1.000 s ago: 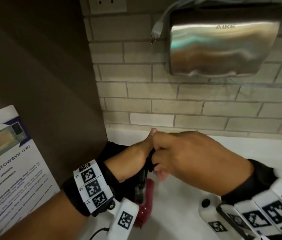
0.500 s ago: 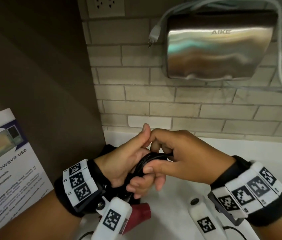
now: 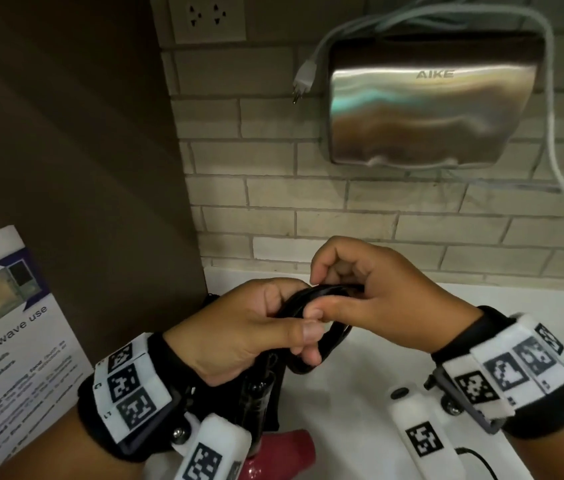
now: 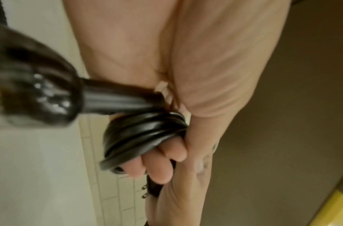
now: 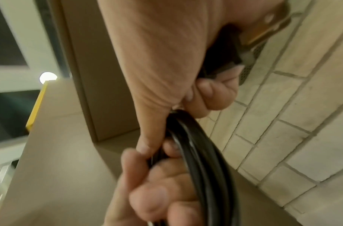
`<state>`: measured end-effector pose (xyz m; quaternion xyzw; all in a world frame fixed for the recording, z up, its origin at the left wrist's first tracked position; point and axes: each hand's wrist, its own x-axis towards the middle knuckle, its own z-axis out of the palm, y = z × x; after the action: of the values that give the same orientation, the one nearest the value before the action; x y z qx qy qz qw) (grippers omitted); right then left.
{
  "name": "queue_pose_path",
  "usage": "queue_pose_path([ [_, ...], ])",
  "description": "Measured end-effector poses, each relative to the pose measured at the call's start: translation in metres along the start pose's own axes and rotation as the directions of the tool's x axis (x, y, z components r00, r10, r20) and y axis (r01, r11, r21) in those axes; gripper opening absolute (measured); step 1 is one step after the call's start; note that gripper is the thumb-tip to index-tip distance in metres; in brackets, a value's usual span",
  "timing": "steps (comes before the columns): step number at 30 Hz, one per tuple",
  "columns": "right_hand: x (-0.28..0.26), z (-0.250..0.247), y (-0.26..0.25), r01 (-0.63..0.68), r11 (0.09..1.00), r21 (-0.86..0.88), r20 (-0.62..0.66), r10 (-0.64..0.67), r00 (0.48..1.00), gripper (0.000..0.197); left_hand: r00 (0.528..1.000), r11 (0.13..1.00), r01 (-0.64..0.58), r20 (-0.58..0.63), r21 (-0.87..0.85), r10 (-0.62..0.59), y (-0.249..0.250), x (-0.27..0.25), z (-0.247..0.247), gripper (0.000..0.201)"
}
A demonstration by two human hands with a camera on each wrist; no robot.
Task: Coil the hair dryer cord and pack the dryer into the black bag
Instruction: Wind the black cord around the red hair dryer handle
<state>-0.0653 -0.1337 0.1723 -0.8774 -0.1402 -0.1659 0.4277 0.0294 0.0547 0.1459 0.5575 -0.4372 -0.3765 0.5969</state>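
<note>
Head view: both hands (image 3: pixel 239 337) (image 3: pixel 377 299) around coiled cord (image 3: pixel 322 296).

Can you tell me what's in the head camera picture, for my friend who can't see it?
Two hands hold a bundle of coiled black cord above a white counter: the left hand grips the loops, and the right hand pinches them from above. A red hair dryer shows below the left wrist, and a steel hand dryer hangs on the brick wall.

hands (image 3: pixel 239 334) above counter (image 3: pixel 360 368), hand dryer (image 3: pixel 433 98) behind
</note>
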Motion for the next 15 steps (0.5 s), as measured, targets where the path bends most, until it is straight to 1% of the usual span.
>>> queue_pose_path([
  [1,0.001,-0.003,0.001,-0.013,0.999,0.035,-0.013,0.013,1.000,0.024,0.998,0.999,-0.022,-0.059,0.026,0.024,0.000,0.000,0.002,0.009],
  [2,0.002,-0.007,0.003,-0.017,0.998,0.063,-0.034,0.019,0.999,0.024,0.992,0.997,-0.048,-0.117,0.058,0.054,-0.001,0.000,0.003,0.012],
  [4,0.005,-0.013,0.003,-0.014,0.994,0.106,-0.076,0.022,0.997,0.023,0.972,0.980,-0.073,-0.207,0.184,0.112,-0.002,-0.001,0.004,0.018],
  [7,0.010,-0.016,0.003,0.001,0.992,0.127,-0.097,0.011,0.995,0.022,0.951,0.930,-0.028,-0.277,0.366,0.138,-0.004,-0.002,0.009,0.022],
  [10,0.013,-0.014,0.007,0.004,0.991,0.136,-0.107,0.011,0.994,0.023,0.928,0.883,0.003,-0.330,0.470,0.172,-0.004,0.000,0.015,0.011],
  [11,0.012,-0.014,0.010,0.007,0.990,0.139,-0.119,0.009,0.993,0.025,0.913,0.870,0.015,-0.363,0.492,0.189,-0.004,0.001,0.014,0.012],
  [12,0.011,-0.015,0.013,0.013,0.993,0.114,-0.133,0.003,0.991,0.026,0.894,0.864,0.033,-0.401,0.503,0.199,-0.005,0.003,0.011,0.014],
  [13,0.009,-0.018,0.016,0.018,0.999,0.051,-0.144,-0.010,0.989,0.026,0.877,0.862,0.057,-0.438,0.503,0.198,-0.005,0.005,0.008,0.015],
  [15,0.005,-0.028,0.020,0.013,0.987,-0.161,-0.128,-0.034,0.991,0.025,0.855,0.867,0.107,-0.490,0.486,0.170,-0.006,0.008,0.004,0.019],
])
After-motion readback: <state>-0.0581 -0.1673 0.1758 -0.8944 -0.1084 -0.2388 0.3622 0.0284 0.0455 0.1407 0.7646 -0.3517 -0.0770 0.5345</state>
